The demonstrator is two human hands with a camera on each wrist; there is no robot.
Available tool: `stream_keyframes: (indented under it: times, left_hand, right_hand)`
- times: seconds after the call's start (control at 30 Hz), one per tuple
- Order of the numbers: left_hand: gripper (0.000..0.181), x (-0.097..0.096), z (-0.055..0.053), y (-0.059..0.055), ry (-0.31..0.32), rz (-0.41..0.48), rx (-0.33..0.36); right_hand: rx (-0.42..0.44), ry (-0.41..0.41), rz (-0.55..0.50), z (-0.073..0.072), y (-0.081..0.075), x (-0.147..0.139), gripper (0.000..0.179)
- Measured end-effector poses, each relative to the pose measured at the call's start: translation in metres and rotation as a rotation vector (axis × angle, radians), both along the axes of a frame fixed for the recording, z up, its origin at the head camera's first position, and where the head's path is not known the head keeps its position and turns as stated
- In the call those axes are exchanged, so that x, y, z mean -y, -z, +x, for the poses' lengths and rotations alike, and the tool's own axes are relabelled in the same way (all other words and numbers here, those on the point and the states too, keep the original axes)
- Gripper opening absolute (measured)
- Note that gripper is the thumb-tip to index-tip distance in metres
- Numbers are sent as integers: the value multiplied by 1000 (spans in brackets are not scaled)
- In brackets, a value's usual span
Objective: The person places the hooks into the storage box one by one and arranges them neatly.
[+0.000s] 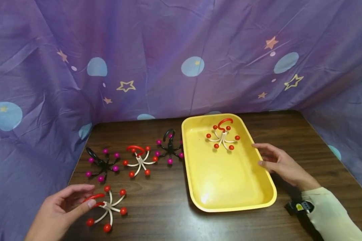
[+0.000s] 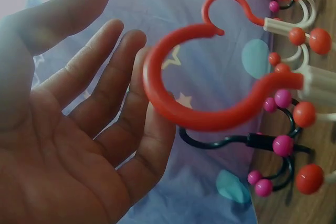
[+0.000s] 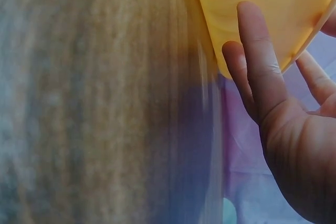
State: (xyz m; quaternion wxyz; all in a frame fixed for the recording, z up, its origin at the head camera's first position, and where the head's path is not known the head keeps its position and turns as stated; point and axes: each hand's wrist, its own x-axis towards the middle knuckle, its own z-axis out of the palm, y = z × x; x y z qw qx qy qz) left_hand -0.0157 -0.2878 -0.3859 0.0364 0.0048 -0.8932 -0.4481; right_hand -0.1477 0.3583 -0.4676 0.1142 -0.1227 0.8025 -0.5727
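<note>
Loosely spread left hand (image 1: 61, 209), red-hooked white hanger (image 1: 108, 205) just beside it, relaxed right hand (image 1: 285, 166), yellow tray (image 1: 221, 177) alongside

No lettering or numbers can be read.

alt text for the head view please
A left hand is at a red-and-white hook, a right hand at the right edge of a yellow tray. Another such hook is in the tray; one more such hook and two black hooks are left of it on the table.
</note>
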Motion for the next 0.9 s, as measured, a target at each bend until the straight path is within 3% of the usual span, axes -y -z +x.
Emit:
stream_keyframes:
  times: [0.43, 0.6, 0.77, 0.9]
  left_hand:
    - [43, 10, 0, 17, -28, -5, 135]
    - [42, 14, -1, 23, -56, 32, 183]
    - [35, 11, -2, 28, -55, 69, 149]
    - [29, 10, -3, 28, -52, 38, 84]
  right_hand:
    - [-9, -19, -19, -2, 1, -1, 56]
    - [-16, -29, -39, -3, 3, -1, 56]
    - [2, -39, -74, -1, 3, -4, 57]
    - [4, -27, -51, -2, 2, -3, 57]
